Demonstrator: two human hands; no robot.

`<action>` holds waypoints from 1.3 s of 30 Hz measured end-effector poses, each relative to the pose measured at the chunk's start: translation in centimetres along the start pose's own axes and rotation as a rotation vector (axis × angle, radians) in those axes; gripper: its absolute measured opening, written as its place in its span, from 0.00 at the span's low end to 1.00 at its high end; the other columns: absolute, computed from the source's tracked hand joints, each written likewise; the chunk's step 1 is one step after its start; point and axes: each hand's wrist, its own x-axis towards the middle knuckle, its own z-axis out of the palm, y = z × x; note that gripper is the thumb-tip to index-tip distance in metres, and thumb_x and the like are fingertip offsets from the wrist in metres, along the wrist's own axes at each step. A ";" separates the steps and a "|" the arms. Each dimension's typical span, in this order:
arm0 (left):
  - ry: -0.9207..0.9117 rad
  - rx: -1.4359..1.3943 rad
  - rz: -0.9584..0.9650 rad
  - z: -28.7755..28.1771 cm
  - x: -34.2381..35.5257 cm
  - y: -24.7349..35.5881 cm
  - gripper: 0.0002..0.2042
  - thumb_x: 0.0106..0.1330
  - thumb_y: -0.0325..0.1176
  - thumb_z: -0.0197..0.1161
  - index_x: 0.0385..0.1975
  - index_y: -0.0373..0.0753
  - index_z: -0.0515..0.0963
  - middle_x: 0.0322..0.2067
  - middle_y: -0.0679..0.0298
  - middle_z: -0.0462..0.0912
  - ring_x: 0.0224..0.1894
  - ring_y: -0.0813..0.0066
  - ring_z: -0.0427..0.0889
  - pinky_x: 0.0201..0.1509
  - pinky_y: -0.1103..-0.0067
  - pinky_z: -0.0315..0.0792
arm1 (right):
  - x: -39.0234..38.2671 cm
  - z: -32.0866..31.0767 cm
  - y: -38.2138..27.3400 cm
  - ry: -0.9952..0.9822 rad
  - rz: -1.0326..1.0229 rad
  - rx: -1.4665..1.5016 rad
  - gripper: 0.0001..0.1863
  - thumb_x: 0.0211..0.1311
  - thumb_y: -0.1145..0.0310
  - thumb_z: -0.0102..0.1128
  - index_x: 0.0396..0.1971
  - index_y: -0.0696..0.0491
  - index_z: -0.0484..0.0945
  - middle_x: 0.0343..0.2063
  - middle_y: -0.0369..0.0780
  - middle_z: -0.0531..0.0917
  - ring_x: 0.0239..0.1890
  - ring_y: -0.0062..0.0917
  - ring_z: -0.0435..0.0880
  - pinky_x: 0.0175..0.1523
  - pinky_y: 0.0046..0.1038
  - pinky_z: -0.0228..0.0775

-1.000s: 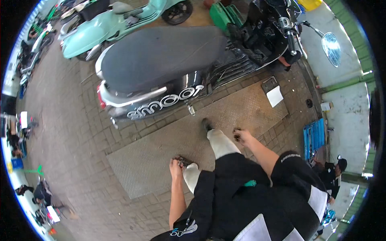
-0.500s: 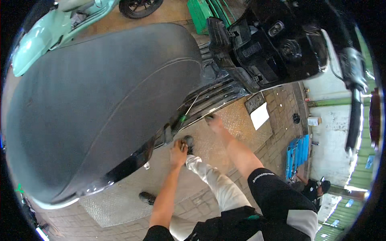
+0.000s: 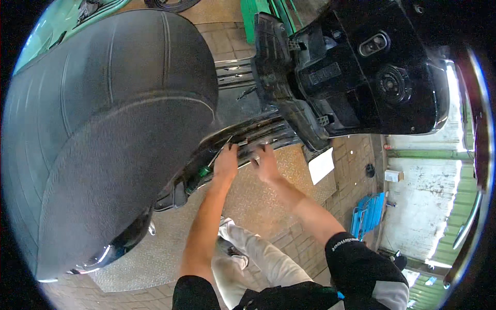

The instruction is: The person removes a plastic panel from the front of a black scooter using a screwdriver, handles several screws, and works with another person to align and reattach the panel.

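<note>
Both my hands are over the ribbed black footboard [image 3: 243, 129] of a scooter. At its near edge my left hand [image 3: 226, 163] has its fingers curled; whatever they hold is hidden. Right beside that hand lies a screwdriver [image 3: 205, 170] with a green handle, its thin shaft slanting up toward my fingertips. My right hand [image 3: 266, 165] hangs a little to the right, fingers bent down near the footboard's edge. Its fingertips are blurred, and I cannot make out anything in them.
The large black seat [image 3: 124, 129] fills the left side; the black front panel [image 3: 356, 77] rises at upper right. Underneath is a metal floor plate [image 3: 258, 201]. A white sheet [image 3: 321, 166] and a blue folded rack [image 3: 368, 214] stand out at right. A mint-green scooter body [image 3: 54, 28] is at upper left.
My left hand has come up from below the scooter's side to the footboard. My right hand has moved in over the footboard's edge, beside the left. The view has shifted, and I stand nearer.
</note>
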 end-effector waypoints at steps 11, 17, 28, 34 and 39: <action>0.208 -0.083 -0.080 1.4 -19.5 6.3 0.18 0.52 0.31 0.59 0.44 0.36 0.69 0.51 0.51 0.65 0.56 0.54 0.62 0.55 0.64 0.62 | -37.5 -12.1 13.1 -0.741 0.245 -0.295 0.22 0.46 0.63 0.58 0.45 0.52 0.72 0.46 0.52 0.71 0.51 0.44 0.67 0.56 0.37 0.60; 0.332 -0.265 -0.551 11.4 -40.3 6.1 0.24 0.51 0.45 0.60 0.43 0.33 0.72 0.43 0.48 0.74 0.48 0.51 0.70 0.54 0.67 0.63 | -44.4 -18.9 20.0 -0.949 -0.003 -0.537 0.19 0.45 0.60 0.56 0.40 0.52 0.76 0.32 0.51 0.79 0.38 0.42 0.78 0.45 0.38 0.70; 0.493 -0.482 -1.009 7.0 -52.5 19.0 0.15 0.53 0.31 0.60 0.37 0.27 0.75 0.36 0.53 0.79 0.39 0.66 0.78 0.44 0.75 0.69 | -42.6 -31.0 23.9 -0.368 0.295 0.024 0.21 0.45 0.60 0.56 0.41 0.54 0.76 0.35 0.51 0.79 0.37 0.42 0.78 0.44 0.37 0.70; 0.599 -0.577 -0.691 5.5 -38.1 24.6 0.15 0.56 0.33 0.58 0.39 0.30 0.74 0.29 0.62 0.76 0.30 0.76 0.73 0.34 0.80 0.68 | -30.1 -33.5 25.7 -0.244 0.436 0.317 0.20 0.49 0.61 0.55 0.39 0.59 0.76 0.36 0.50 0.79 0.38 0.39 0.79 0.43 0.34 0.70; 0.528 -0.721 -0.604 4.1 -24.0 37.4 0.15 0.58 0.35 0.57 0.40 0.33 0.73 0.31 0.63 0.76 0.32 0.79 0.72 0.35 0.82 0.66 | -20.9 -35.8 30.2 -0.198 0.425 0.505 0.18 0.49 0.63 0.56 0.38 0.58 0.76 0.34 0.48 0.80 0.39 0.35 0.79 0.44 0.31 0.68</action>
